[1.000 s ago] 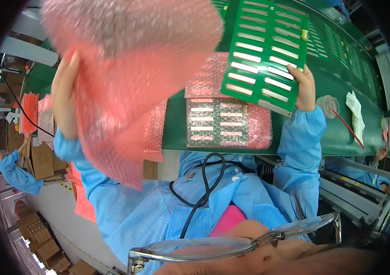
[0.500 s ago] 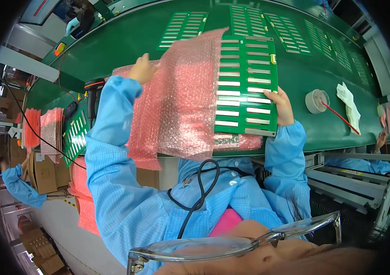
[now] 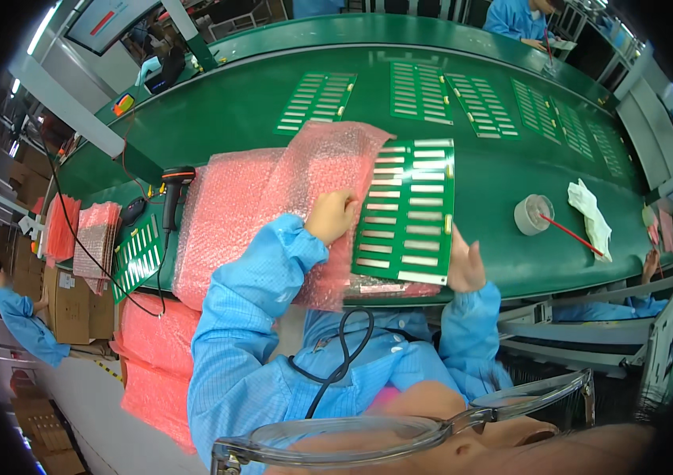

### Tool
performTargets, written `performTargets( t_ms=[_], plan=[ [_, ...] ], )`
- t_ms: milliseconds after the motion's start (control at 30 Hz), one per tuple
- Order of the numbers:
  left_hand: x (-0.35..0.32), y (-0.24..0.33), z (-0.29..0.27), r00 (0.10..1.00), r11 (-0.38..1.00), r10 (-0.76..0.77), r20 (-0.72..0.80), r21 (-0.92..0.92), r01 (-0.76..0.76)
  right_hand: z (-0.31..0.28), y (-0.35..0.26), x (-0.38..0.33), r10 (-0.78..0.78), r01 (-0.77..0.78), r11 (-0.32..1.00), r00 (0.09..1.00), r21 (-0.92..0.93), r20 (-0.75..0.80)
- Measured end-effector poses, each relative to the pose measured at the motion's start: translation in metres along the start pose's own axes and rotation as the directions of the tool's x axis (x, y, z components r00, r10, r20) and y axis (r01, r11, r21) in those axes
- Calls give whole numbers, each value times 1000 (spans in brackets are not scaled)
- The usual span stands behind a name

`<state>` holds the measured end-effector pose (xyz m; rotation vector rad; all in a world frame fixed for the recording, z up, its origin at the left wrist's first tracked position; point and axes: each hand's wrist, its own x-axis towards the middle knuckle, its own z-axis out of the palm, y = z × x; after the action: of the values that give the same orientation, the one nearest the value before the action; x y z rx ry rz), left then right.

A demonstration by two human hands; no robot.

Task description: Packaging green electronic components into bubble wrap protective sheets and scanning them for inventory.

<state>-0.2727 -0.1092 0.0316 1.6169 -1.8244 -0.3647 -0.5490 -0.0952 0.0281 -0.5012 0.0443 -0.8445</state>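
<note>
A green circuit board with rows of pale metal strips lies partly inside a pink bubble-wrap bag, its right part sticking out of the bag's mouth. My left hand is closed at that mouth, its curled fingers gripping the plastic beside the board. At the board's lower right edge, my right hand is open with fingers extended; whether the palm touches the edge is hard to tell. More pink bubble wrap spreads underneath and to the left.
Several similar boards lie along the table's far side. A scanner, mouse and another board are at left. A small tub with a red stick and a white cloth sit at right.
My left hand has moved right across the bag to its mouth. The right hand has let go of the board's edge and opened beside it. The view has tilted up.
</note>
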Motion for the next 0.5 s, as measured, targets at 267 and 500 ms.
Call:
performTargets(
  t_ms=[267, 500],
  plan=[
    [5, 8, -39, 992, 995, 81, -96, -57, -87, 14, -5, -24, -220, 78, 887, 938, -455, -269],
    [8, 27, -52, 857, 771, 491, 157, 380, -511, 3, -63, -22, -102, 56, 954, 985, -295, -142]
  ],
)
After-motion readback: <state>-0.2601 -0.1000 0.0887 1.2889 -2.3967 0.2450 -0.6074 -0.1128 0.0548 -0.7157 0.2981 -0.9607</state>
